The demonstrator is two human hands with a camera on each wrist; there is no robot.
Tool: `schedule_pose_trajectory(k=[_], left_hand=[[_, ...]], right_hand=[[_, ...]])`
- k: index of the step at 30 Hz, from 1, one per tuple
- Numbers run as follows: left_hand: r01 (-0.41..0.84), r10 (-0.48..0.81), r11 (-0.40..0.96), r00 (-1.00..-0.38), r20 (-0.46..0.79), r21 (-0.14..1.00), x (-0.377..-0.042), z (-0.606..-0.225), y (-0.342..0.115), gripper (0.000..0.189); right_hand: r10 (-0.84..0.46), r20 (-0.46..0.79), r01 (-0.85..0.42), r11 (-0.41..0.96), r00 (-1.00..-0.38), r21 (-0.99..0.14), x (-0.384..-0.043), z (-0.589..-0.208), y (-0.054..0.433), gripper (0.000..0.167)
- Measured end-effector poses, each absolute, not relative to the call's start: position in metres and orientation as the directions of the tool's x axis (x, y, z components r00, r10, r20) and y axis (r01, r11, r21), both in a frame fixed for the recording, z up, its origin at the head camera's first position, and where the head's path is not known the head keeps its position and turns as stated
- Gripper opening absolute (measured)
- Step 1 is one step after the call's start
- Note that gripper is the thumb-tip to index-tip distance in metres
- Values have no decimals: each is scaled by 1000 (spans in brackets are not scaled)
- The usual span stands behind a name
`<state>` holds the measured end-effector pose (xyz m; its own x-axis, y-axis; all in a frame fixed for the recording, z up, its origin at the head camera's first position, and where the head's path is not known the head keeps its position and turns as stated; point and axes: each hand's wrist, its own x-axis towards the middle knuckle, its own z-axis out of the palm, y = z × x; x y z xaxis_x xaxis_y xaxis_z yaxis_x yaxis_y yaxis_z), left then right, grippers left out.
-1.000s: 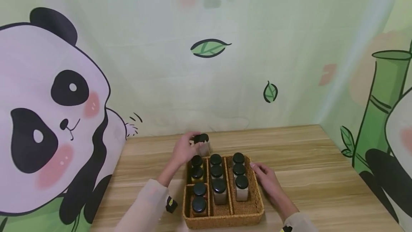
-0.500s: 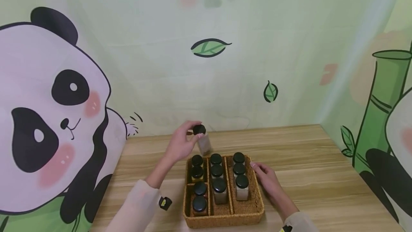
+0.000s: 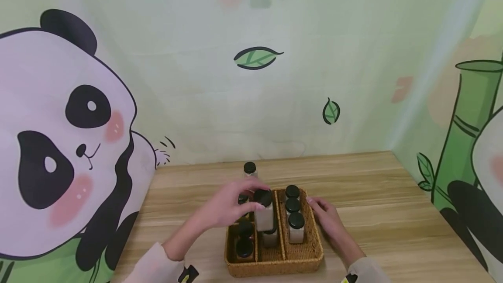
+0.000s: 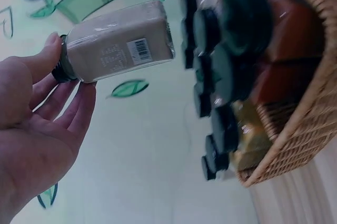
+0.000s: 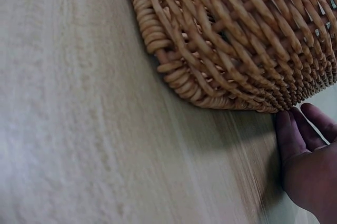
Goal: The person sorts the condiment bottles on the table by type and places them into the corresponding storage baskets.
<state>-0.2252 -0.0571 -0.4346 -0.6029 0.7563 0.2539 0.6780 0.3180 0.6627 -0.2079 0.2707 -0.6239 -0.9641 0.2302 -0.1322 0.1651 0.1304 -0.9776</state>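
My left hand [image 3: 225, 204] pinches the black lid of a square clear spice jar [image 3: 264, 217] over the middle compartment of a wicker basket [image 3: 275, 269]. In the left wrist view the jar [image 4: 124, 42] shows greyish-beige powder and a barcode, and hangs clear of the basket. My right hand [image 3: 328, 219] rests its fingers against the basket's right side; the right wrist view has those fingers [image 5: 289, 129] loosely extended at the weave. More black-lidded jars stand in the compartments, among them a row [image 3: 292, 205] on the right. My left hand partly hides those at the left.
Behind the basket another black-lidded jar [image 3: 249, 168] stands on the wooden table [image 3: 365, 178]. A panda-print backdrop [image 3: 196, 99] rises along the table's far edge. Woven dividers [image 3: 280, 226] split the basket into compartments.
My left hand has come from behind the basket toward me, bringing a jar over the middle compartment. One jar stays behind on the table. The right hand has kept its place.
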Motion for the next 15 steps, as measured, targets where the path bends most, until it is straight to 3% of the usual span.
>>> schedule_pose_trajectory(k=[15], left_hand=[[715, 870, 322, -482, 103, 621, -192, -471, -45, 42]], right_hand=[[229, -121, 154, 133, -966, -979, -209, -626, 272, 57]])
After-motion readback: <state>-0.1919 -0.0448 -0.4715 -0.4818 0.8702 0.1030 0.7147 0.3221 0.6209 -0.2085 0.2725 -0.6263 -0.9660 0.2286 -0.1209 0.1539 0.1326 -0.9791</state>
